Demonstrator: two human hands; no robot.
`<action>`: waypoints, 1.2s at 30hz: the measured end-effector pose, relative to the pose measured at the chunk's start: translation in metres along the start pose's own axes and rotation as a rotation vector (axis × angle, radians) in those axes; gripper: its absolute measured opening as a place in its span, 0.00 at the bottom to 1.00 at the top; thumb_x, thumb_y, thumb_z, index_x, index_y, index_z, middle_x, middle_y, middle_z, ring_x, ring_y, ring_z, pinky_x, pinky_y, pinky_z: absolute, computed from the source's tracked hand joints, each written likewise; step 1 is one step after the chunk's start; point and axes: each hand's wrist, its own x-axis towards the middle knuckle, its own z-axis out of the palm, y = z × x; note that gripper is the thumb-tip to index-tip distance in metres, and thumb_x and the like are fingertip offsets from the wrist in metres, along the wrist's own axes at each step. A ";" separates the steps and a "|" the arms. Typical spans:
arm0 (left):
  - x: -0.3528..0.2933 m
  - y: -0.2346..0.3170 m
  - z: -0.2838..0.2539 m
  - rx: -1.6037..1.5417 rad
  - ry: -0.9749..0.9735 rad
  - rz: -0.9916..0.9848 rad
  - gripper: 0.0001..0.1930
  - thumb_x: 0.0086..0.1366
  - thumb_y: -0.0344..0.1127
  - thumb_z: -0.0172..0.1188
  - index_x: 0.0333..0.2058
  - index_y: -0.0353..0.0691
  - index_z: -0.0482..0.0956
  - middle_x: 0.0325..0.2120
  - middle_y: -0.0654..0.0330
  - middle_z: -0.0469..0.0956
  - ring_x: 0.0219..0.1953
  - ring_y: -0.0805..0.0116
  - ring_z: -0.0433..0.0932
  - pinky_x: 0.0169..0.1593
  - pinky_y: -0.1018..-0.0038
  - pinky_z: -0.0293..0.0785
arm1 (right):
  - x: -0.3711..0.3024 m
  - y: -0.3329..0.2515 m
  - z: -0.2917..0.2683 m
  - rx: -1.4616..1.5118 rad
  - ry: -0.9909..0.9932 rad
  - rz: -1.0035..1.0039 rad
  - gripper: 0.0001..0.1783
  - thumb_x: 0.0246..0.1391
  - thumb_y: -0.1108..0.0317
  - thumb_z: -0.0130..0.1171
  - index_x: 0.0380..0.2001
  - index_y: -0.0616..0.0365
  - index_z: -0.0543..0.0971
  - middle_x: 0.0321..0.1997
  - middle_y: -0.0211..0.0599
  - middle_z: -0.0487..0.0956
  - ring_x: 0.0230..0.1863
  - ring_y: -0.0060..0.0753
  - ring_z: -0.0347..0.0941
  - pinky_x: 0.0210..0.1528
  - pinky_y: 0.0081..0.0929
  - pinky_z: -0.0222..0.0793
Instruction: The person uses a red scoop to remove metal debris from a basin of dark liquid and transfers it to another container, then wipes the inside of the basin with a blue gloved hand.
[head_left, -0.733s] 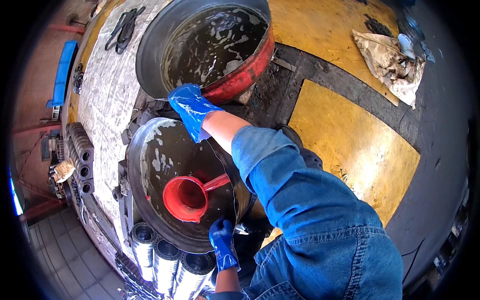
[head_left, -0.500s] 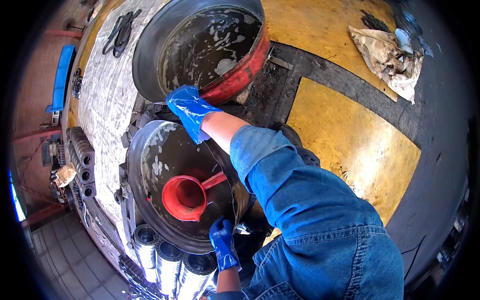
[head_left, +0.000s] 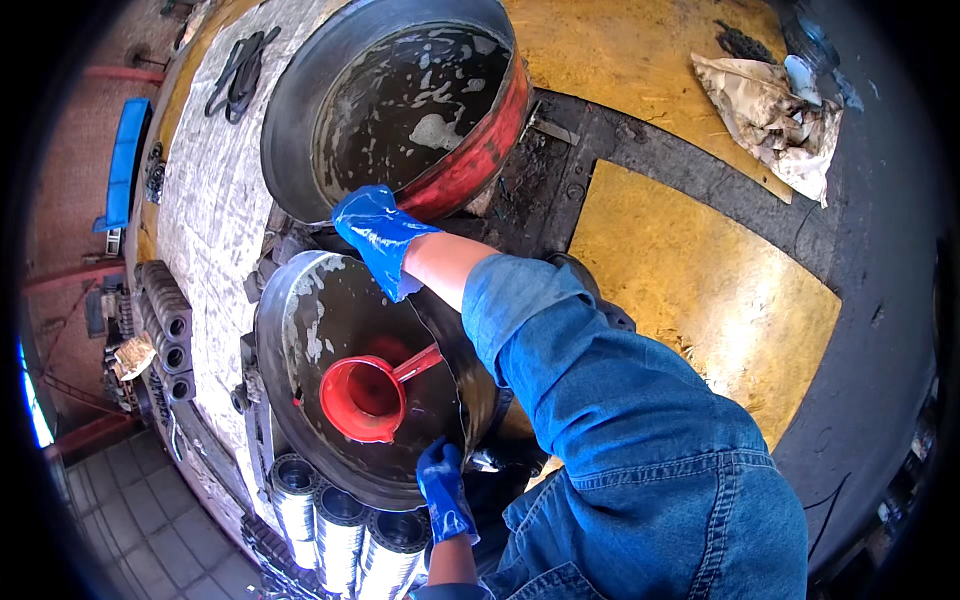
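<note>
A cut drum (head_left: 480,142), red outside and grey inside, holds dark liquid with pale foam at the far side. My right hand (head_left: 376,228), in a blue rubber glove, is closed over its near rim. Nearer stands a dark metal tub (head_left: 283,345) with a wavy rim, also holding dark liquid. A red plastic dipper (head_left: 335,400) with a straight handle lies in it. My gloved left hand (head_left: 441,480) is closed on the tub's near right rim, its fingertips curled inside.
Several shiny ribbed metal cylinders (head_left: 340,525) stand against the tub's near side. Dark ribbed cylinders (head_left: 165,325) lie at left. A black strap (head_left: 238,80) rests on a pale sheet (head_left: 215,170). Yellow plates (head_left: 690,270) cover the floor at right, below a crumpled stained sack (head_left: 770,115).
The red drum has shifted a little toward me, with my right hand on its rim. The foam has drifted, and the dipper sits slightly farther left. My left hand stays on the tub's rim.
</note>
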 end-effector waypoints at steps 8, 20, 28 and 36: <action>-0.012 0.022 0.001 -0.079 0.000 -0.106 0.18 0.64 0.34 0.60 0.49 0.28 0.80 0.35 0.56 0.82 0.34 0.71 0.76 0.42 0.76 0.73 | -0.004 -0.009 -0.011 -0.052 0.018 -0.106 0.12 0.40 0.70 0.69 0.33 0.57 0.86 0.34 0.48 0.84 0.37 0.52 0.83 0.34 0.44 0.78; 0.005 -0.022 0.000 -0.070 0.011 -0.051 0.20 0.62 0.36 0.59 0.49 0.29 0.80 0.42 0.48 0.83 0.42 0.62 0.82 0.49 0.72 0.75 | 0.012 -0.009 0.006 -0.063 0.017 -0.026 0.14 0.45 0.68 0.66 0.38 0.53 0.87 0.40 0.46 0.85 0.43 0.50 0.83 0.41 0.44 0.78; 0.000 -0.014 -0.001 -0.026 0.014 0.018 0.20 0.63 0.38 0.59 0.48 0.30 0.81 0.40 0.47 0.84 0.42 0.60 0.82 0.49 0.70 0.76 | 0.008 -0.010 -0.002 -0.023 -0.026 0.059 0.26 0.35 0.64 0.74 0.44 0.51 0.85 0.47 0.44 0.84 0.51 0.49 0.80 0.51 0.44 0.77; 0.002 -0.011 -0.001 0.175 0.023 0.070 0.19 0.61 0.41 0.58 0.44 0.33 0.84 0.37 0.46 0.84 0.41 0.56 0.84 0.48 0.65 0.76 | -0.020 -0.056 -0.059 -0.058 0.083 0.074 0.16 0.45 0.61 0.65 0.40 0.46 0.85 0.43 0.38 0.85 0.43 0.39 0.82 0.38 0.38 0.74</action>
